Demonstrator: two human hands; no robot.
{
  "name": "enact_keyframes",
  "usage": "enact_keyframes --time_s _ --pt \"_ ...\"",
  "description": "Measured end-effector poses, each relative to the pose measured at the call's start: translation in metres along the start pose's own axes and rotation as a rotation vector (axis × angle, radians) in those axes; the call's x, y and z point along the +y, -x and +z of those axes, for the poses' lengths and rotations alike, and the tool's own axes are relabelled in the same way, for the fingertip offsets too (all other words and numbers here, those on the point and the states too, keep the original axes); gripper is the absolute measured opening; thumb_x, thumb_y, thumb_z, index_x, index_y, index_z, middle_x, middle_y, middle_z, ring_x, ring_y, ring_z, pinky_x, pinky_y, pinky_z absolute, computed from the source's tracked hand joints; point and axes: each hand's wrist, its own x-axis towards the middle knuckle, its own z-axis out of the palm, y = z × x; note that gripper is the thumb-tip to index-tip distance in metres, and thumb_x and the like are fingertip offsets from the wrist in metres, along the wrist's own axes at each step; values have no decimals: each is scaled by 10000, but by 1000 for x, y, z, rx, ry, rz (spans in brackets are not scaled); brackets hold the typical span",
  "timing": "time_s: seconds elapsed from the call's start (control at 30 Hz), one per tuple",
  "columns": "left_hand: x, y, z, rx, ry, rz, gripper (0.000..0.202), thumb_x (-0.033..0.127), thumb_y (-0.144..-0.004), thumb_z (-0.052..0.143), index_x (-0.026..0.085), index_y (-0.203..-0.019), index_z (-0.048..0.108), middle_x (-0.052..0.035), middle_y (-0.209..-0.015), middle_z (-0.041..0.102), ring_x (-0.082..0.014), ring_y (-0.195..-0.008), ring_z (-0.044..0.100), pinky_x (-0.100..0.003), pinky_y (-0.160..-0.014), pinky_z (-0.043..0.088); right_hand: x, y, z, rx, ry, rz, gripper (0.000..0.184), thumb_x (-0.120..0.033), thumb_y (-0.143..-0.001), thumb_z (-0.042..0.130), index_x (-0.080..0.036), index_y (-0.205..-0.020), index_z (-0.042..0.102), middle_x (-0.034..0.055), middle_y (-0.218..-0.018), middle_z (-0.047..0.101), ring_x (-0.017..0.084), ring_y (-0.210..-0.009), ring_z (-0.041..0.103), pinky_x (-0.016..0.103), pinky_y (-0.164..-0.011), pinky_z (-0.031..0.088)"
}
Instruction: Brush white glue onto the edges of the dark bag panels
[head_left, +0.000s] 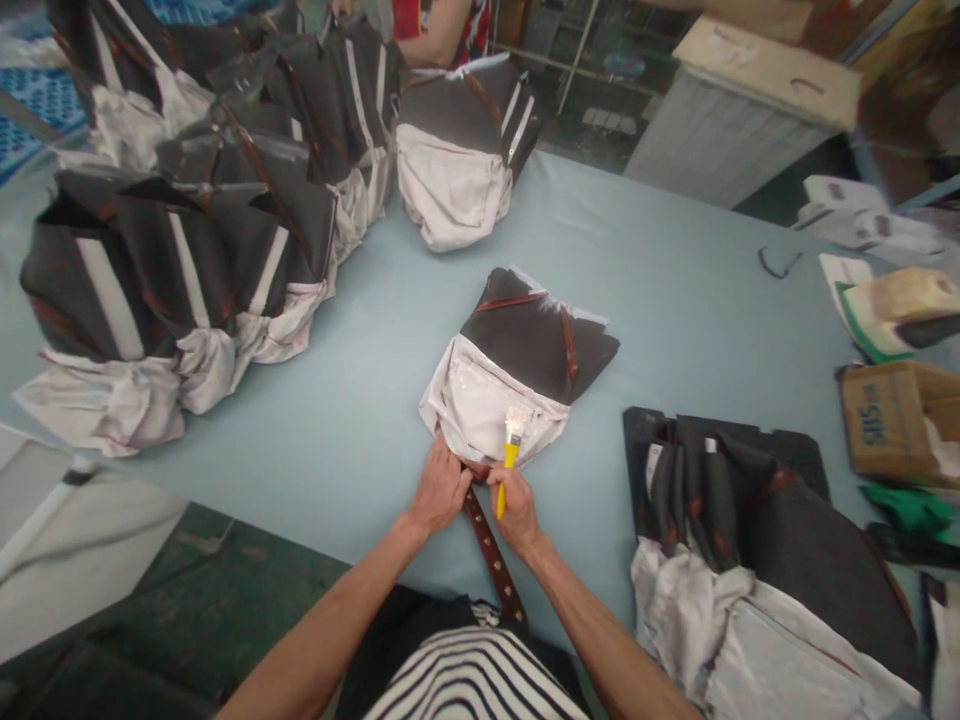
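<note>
**Brush in hand at the near edge of a half-made bag**

A half-made bag [525, 370] lies flat in the middle of the table [360, 400], just in front of the person. Its far part is dark felt-like cloth crossed by thin brown trim, its near part pale lining, and a brown strap [495, 560] with punched holes runs back toward the striped shirt.

The right hand [516, 505] is closed round the yellow handle of a small brush [511, 450], bristles resting on the lining. The left hand [442, 490] curls over the bag's near edge beside the strap; whether it pinches or only presses cannot be told.

The bag looks light, soft and floppy, likely to wrinkle or slide, so it is best steadied at the stiffer strap end. Piles of like bags [187, 250] stand to the left.
</note>
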Motion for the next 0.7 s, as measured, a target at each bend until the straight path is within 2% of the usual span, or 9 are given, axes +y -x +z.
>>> enact_keyframes --time_s 0.07,0.13,0.2,0.23,0.3,0.37,0.5,0.6,0.7 --pt "1 34 -10 -41 -79 -53 586 403 -951 525 93 -1447 566 -224 -1621 467 -340 -1536 386 -552 -1276 279 4 0 -1 -32 -9 -12 210 -73 -993 477 -231 -959 611 51 -923 707 196 -880 697 322 -795 581" --pt "5 67 -15 -72 -146 -158 559 450 -960 498 118 -1395 613 -219 -1499 598 -346 -1428 516 -534 -1219 357 7 -1 -2 -58 -22 -22 209 -77 -989 479 -228 -960 621 55 -934 711 196 -879 698 323 -791 585" --pt "10 96 -13 -129 -205 -291 477 523 -964 499 168 -1187 724 -170 -1186 768 -318 -1120 703 -462 -1011 521 9 -1 -2 -71 -34 -29 206 -85 -994 474 -224 -954 622 55 -934 708 192 -874 696 323 -791 587" --pt "13 107 -11 -173 -226 -357 455 557 -962 504 187 -1032 757 -130 -995 799 -287 -933 738 -406 -862 556 9 -1 -2 -72 -39 -32 207 -89 -998 469 -223 -950 619 54 -930 704 190 -873 695 323 -793 587" --pt "19 119 -4 -264 -259 -469 491 604 -955 518 207 -770 739 -67 -715 759 -231 -675 708 -320 -637 498 10 -1 -2 -69 -46 -37 209 -95 -1005 460 -225 -942 611 48 -913 696 186 -864 692 322 -795 585" --pt "26 120 6 -315 -303 -542 537 636 -943 536 208 -672 713 -61 -647 738 -224 -641 703 -296 -583 440 11 -1 -2 -66 -52 -42 200 -100 -1008 466 -229 -945 606 41 -900 691 184 -853 689 320 -792 581" --pt "39 102 30 -299 -433 -586 549 677 -923 559 185 -772 749 -150 -784 781 -315 -788 753 -348 -674 475 14 -1 -2 -49 -60 -66 178 -101 -1005 487 -235 -954 594 36 -905 697 185 -857 689 321 -788 574" --pt "47 93 45 -287 -481 -547 451 520 -993 510 146 -1065 750 -206 -933 792 -349 -889 764 -391 -765 515 13 -4 -4 -32 -63 -96 175 -104 -1006 488 -237 -951 588 35 -895 698 184 -847 695 320 -778 577" --pt "50 94 52 -293 -481 -502 482 326 -1043 354 62 -1348 618 -251 -991 778 -356 -922 762 -430 -824 534 8 -8 -9 -13 -62 -121 174 -102 -1004 498 -237 -947 591 49 -919 710 193 -873 708 330 -785 581"
